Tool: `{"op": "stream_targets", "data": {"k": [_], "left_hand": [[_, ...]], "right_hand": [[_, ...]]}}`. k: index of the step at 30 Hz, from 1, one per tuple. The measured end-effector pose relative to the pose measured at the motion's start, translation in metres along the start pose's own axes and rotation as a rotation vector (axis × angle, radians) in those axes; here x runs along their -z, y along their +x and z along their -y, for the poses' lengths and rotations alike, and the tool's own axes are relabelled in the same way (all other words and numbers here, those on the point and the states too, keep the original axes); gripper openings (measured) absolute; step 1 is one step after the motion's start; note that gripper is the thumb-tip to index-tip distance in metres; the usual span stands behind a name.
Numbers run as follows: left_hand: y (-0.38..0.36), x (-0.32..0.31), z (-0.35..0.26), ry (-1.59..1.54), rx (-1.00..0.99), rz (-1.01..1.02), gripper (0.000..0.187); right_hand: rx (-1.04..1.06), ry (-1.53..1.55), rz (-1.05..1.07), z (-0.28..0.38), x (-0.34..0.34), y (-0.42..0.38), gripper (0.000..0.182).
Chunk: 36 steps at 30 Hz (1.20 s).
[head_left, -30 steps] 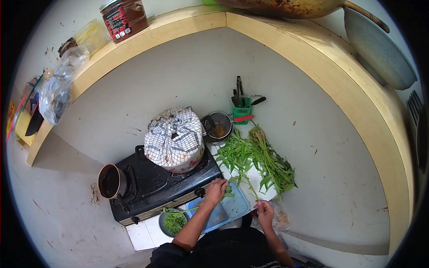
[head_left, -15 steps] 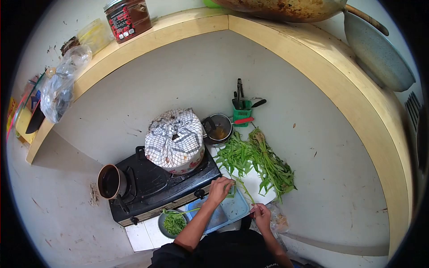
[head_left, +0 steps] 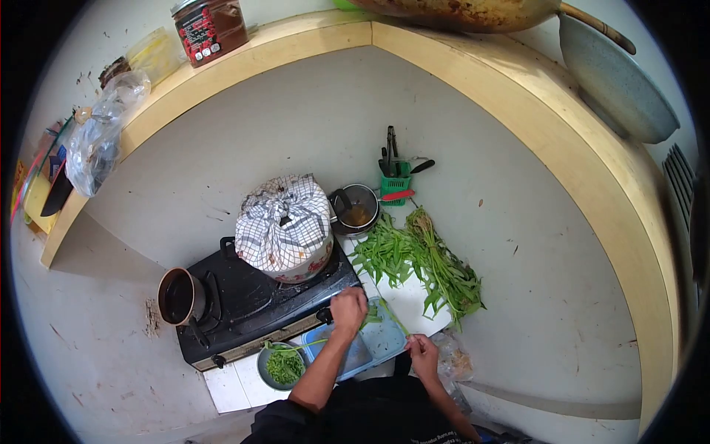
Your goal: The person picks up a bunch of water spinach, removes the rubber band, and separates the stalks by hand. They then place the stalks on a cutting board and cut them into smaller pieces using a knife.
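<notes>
My right hand [head_left: 423,354] is closed on the lower end of a long green vegetable stem [head_left: 394,317], which slants up to the left over the blue tray [head_left: 384,342]. My left hand [head_left: 348,309] has curled fingers above the tray's left part, beside the stove edge; anything inside them is hidden. A green leaf [head_left: 371,315] shows just right of that hand. Beyond the tray, a heap of leafy greens [head_left: 436,270] lies on a white surface [head_left: 414,302]. To the left, a grey bowl [head_left: 263,375] holds small green pieces [head_left: 285,366], with a stem across its rim.
A black stove [head_left: 259,311] carries a cloth-wrapped pot [head_left: 285,229] and a small saucepan [head_left: 181,296]. Behind stand a strainer over a pan [head_left: 359,209] and a green utensil basket [head_left: 396,185]. Plastic bags [head_left: 455,359] lie right of the tray. A wooden shelf [head_left: 296,52] curves overhead.
My left hand has moved left, away from the stem's upper end, toward the stove edge. My right hand still grips the stem. The whole view has shifted slightly.
</notes>
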<state>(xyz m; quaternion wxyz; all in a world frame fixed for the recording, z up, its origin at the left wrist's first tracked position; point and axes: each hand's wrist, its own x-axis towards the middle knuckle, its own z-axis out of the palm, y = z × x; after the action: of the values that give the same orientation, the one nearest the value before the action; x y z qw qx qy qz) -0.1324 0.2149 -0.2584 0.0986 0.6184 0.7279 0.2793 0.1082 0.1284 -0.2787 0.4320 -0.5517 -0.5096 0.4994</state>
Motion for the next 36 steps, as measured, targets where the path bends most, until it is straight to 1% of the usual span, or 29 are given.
{"op": "stream_targets", "data": {"k": [2,3,6,8,10,11,14,15,18,22,25,28,31,34,36], "left_hand": [[0.005,0.007,0.009,-0.081,0.241,-0.024,0.024],[0.010,0.017,0.010,-0.164,0.210,0.034,0.025],[0.008,0.015,0.016,-0.366,-0.013,0.125,0.025],[0.001,0.002,0.021,-0.385,-0.030,0.184,0.027],[-0.007,-0.011,0.025,-0.397,-0.026,0.261,0.030],[-0.012,-0.018,0.026,-0.389,0.023,0.341,0.033],[-0.027,-0.037,0.028,-0.355,-0.096,0.261,0.036],[-0.029,-0.035,0.024,-0.340,-0.083,0.261,0.040],[-0.025,-0.021,0.009,-0.382,-0.076,0.237,0.042],[-0.019,-0.007,-0.012,-0.506,-0.093,0.260,0.044],[-0.019,-0.015,-0.016,-0.530,-0.114,0.221,0.039],[-0.019,-0.019,-0.018,-0.542,-0.102,0.225,0.029],[-0.021,-0.015,-0.019,-0.499,-0.157,0.193,0.022],[-0.022,0.001,-0.025,-0.496,-0.193,0.204,0.023],[-0.023,0.010,-0.027,-0.483,-0.153,0.271,0.024]], "right_hand": [[-0.006,0.005,-0.058,-0.008,0.004,-0.004,0.022],[-0.035,0.023,-0.063,-0.007,0.009,-0.004,0.023],[-0.108,0.097,-0.065,-0.007,0.022,-0.009,0.027],[-0.112,0.182,-0.063,-0.010,0.023,-0.006,0.028],[-0.110,0.179,-0.067,-0.008,0.023,-0.004,0.030],[-0.111,0.181,-0.069,-0.008,0.023,-0.004,0.030],[-0.118,0.183,-0.059,-0.002,0.024,-0.007,0.030],[-0.122,0.194,-0.053,-0.005,0.024,-0.008,0.030],[-0.150,0.237,-0.045,-0.011,0.025,-0.011,0.032],[-0.165,0.264,-0.022,-0.002,0.023,-0.015,0.032],[-0.177,0.251,0.001,0.001,0.022,-0.019,0.031],[-0.152,0.239,0.019,-0.004,0.021,-0.020,0.029],[-0.168,0.257,0.001,-0.002,0.023,-0.022,0.029],[-0.171,0.283,-0.018,-0.001,0.025,-0.023,0.030],[-0.161,0.284,-0.022,-0.002,0.026,-0.023,0.029]]}}
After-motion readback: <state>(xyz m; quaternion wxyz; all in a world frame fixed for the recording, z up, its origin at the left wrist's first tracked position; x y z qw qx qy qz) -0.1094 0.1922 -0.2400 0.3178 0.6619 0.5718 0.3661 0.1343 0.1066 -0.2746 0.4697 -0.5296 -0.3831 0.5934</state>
